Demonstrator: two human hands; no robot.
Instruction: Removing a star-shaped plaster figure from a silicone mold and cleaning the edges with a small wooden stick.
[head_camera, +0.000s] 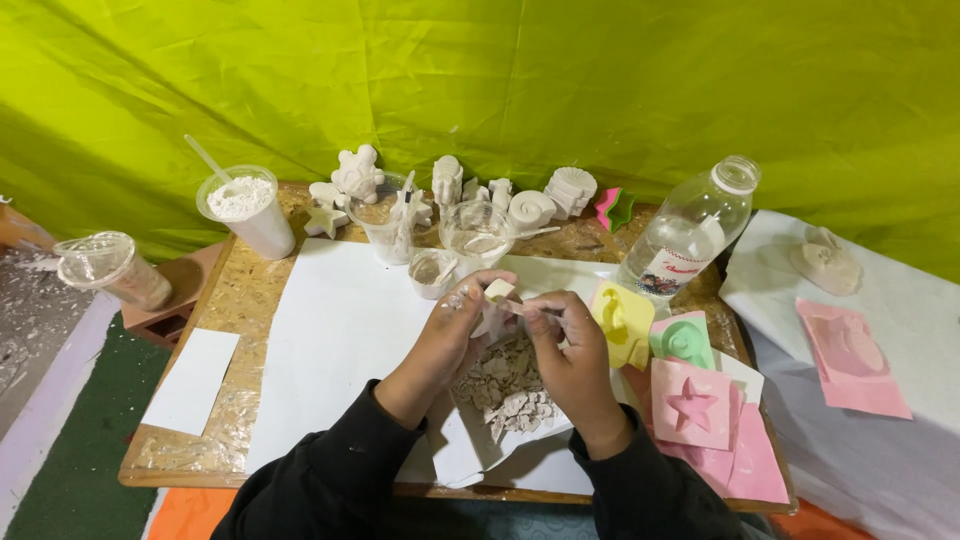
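Note:
My left hand (452, 325) and my right hand (568, 345) meet over the middle of a low wooden board (245, 290). Both pinch a small pale chunk of plaster (498, 290) between their fingertips. Directly below them lies a heap of broken plaster pieces (505, 385) on a folded white paper (470, 455). A large white sheet (340, 330) covers the board under my forearms. Both arms wear black sleeves.
Plaster figures (357, 175) and shell casts (570, 188) line the back edge. Cups of white powder (245, 208) and water (476, 232) stand nearby, plus a clear bottle (690, 232). Yellow (622, 322), green (683, 342) and pink star moulds (692, 402) lie right.

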